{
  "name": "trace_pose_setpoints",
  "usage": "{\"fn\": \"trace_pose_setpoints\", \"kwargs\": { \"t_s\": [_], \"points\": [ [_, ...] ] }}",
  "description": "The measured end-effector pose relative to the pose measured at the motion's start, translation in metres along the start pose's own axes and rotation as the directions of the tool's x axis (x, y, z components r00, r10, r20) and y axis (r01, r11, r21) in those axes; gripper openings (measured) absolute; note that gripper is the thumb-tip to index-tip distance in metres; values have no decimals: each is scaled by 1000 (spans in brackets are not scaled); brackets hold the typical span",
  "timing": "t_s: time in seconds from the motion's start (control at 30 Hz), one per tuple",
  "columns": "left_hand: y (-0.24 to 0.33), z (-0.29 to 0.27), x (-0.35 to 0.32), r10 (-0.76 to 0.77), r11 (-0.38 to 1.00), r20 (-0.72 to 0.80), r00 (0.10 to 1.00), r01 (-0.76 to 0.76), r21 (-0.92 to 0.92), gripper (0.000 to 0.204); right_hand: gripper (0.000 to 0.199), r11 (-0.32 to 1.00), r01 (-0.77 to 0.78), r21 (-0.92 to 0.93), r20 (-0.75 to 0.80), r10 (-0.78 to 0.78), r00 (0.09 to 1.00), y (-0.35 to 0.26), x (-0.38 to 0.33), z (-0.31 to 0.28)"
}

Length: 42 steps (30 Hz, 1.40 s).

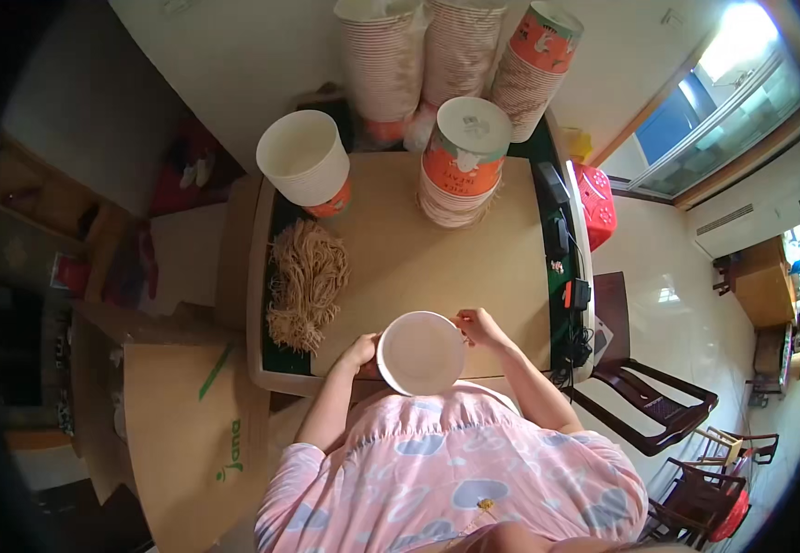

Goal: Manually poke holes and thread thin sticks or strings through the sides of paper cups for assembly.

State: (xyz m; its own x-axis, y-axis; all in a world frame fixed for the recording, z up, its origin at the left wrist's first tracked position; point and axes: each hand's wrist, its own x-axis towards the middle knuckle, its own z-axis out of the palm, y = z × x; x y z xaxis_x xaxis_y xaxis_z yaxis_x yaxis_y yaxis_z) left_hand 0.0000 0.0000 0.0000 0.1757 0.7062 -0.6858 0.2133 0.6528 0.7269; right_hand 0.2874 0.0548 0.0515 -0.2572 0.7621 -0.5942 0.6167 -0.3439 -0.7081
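Left hand holds round white paper tub; right hand beside it, grip unclear. Past hands: orange-printed paper tubs. Left: green-lettered cardboard box.

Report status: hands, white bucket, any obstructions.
Left hand holding white bucket, left side. Right hand at its right edge, grip unclear. Tan cord bundle farther left, not blocking.

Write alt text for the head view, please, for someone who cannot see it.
A person holds a white bucket at a table edge, left grip on its side, right grip by its rim. Bucket stacks stand beyond; tan cords lie left.
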Motion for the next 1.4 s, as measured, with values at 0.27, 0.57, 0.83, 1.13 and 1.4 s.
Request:
{"fn": "trace_pose_setpoints", "kwargs": {
  "t_s": [0.27,0.57,0.83,1.13,1.4],
  "points": [
    [70,-7,-28,-59,998,-16,998,59,-7,70,35,934,0,357,209,-80,975,-75,-14,-37],
    [342,-39,-70,963,267,-170,207,-805,530,41,21,690,664,-290,-414,-716,563,-256,-60,-188],
    [455,-27,0,996,-75,1,-91,-821,567,45,28,549,708,-445,-575,-781,244,-259,25,-267],
    [448,-14,89,992,-122,50,-115,-808,577,55,25,597,721,-350,-693,-683,229,-219,95,-280],
    [378,-5,107,998,40,15,60,-809,586,59,14,567,714,-411,-596,-760,260,-167,84,-237]
  ]
}}
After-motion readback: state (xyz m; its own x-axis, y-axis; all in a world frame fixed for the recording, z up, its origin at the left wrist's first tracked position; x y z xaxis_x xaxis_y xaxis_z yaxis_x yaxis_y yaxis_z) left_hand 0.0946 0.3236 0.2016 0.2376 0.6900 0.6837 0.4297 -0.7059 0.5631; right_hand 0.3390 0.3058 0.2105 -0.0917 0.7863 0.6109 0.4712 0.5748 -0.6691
